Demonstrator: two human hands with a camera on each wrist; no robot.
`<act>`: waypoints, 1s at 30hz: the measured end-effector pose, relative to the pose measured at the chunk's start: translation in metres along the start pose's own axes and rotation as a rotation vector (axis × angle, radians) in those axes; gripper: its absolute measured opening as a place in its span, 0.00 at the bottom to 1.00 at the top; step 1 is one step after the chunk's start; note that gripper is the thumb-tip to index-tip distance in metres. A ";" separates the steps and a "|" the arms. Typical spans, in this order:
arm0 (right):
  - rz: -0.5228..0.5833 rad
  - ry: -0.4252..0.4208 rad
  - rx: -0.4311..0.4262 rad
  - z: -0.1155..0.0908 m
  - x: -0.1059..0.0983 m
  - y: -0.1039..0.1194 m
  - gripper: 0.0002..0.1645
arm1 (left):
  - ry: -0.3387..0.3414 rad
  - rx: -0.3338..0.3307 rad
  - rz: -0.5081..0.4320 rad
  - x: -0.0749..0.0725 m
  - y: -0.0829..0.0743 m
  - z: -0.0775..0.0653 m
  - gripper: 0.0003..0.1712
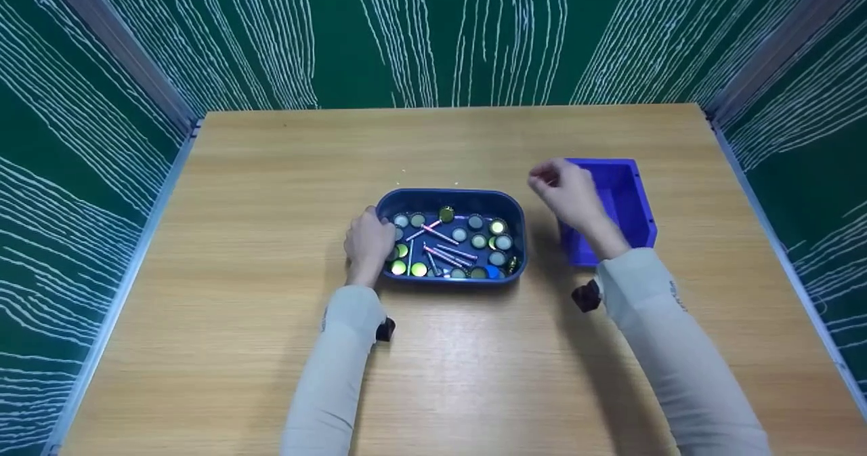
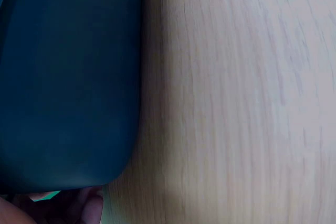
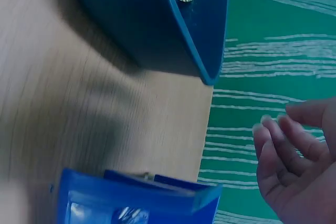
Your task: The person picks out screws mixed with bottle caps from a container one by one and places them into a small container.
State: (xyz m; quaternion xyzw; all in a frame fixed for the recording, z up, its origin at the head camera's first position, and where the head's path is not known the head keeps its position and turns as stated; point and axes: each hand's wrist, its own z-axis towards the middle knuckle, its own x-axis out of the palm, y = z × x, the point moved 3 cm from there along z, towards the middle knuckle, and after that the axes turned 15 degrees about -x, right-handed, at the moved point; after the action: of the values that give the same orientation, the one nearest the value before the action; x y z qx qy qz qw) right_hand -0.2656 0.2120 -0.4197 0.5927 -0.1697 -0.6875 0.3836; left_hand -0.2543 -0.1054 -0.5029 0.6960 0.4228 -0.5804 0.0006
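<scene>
My left hand grips the left end of a dark blue tub, its thumb at the rim; in the left wrist view its curled fingers lie against the tub's end. Inside the tub are many bottle caps, a blue cap and several thin metal screws or nails. My right hand is raised between the tub and a purple-blue box, overlapping the box's left side. Its fingers are loosely bent, with nothing visible between thumb and fingertips in the right wrist view.
Both containers stand on a wooden table. Tiny light specks lie behind the tub. Green panels with white streaks rise along the back and sides. In the right wrist view, something shiny shows in the purple-blue box.
</scene>
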 end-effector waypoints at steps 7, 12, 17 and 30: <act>0.018 0.087 -0.044 0.005 0.027 0.017 0.14 | 0.001 0.003 -0.002 0.001 0.000 0.000 0.23; -0.035 0.206 -0.066 0.005 0.048 0.025 0.14 | -0.004 -0.003 0.006 0.000 0.000 0.000 0.23; -0.070 0.318 -0.102 0.001 0.068 0.031 0.13 | 0.002 0.000 0.007 -0.001 -0.001 0.000 0.24; -0.132 0.455 -0.149 -0.016 0.102 0.029 0.11 | 0.004 0.003 0.001 -0.001 0.000 0.001 0.24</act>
State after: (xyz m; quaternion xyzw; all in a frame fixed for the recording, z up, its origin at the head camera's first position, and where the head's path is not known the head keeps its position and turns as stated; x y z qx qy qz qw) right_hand -0.2415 0.1223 -0.4736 0.7121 0.0113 -0.5706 0.4089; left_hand -0.2550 -0.1061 -0.5023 0.6976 0.4213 -0.5796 -0.0011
